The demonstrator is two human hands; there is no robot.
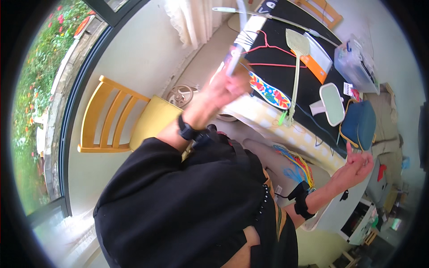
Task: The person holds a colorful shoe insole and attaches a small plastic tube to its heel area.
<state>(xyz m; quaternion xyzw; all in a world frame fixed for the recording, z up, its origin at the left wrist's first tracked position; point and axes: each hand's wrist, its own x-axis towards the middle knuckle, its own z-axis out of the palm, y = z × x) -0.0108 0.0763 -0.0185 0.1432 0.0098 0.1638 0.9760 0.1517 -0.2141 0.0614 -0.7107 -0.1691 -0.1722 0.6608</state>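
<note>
My left hand [230,85], blurred, is closed on a pale rod [237,53] at the table's far left edge, beside a long white printed strip [248,31] with dark cord around it. A flower-patterned oval item [270,90], a cream fly swatter [296,53] and red hangers [272,64] lie right of it on the black tabletop [263,58]. My right hand [357,163] is at the table's lower right by a blue bag [357,123], index finger raised and the other fingers curled; whatever they hold, if anything, is hidden.
A long metal rod [286,22], an orange-and-white flat item [315,62], a plastic bin [355,67] and a white mirror-like item [332,104] are on the table. A wooden chair [111,116] stands left by the window. Coloured cords [297,169] lie below the table edge.
</note>
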